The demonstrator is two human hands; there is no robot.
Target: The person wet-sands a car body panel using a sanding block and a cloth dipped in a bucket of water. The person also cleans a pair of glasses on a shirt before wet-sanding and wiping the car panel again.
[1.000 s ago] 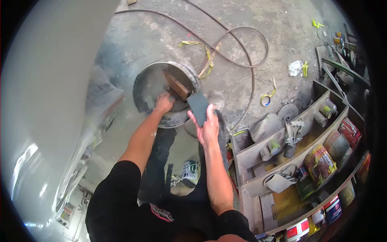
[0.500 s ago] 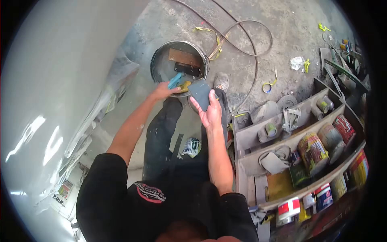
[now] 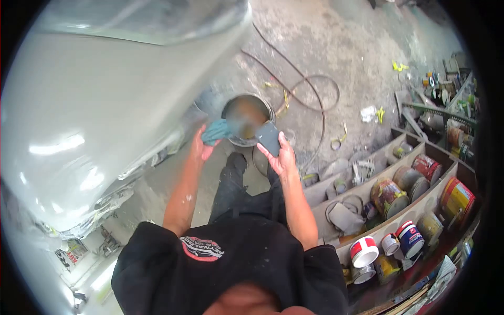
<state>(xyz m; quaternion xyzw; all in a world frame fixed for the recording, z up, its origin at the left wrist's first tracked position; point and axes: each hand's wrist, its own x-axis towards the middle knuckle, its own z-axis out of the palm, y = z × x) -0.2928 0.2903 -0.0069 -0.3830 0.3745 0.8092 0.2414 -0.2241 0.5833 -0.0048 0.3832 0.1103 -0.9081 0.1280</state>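
Blue-green cloth [image 3: 216, 132] gripped in left hand [image 3: 201, 146], at the left edge of the bucket [image 3: 271, 116] in view. Dark grey pad [image 3: 269, 139] in right hand [image 3: 283, 157], thumb on one side, fingers on the other, over the bucket's lower right rim. Can't tell if either item touches the rim. Bucket interior blurred, brownish patch inside. Hands apart, cloth and pad not touching. Pale glossy panel [image 3: 131, 94] to the left, hose [image 3: 338, 93] looped on the floor beyond, compartmented rack [image 3: 420, 207] with cans on the right
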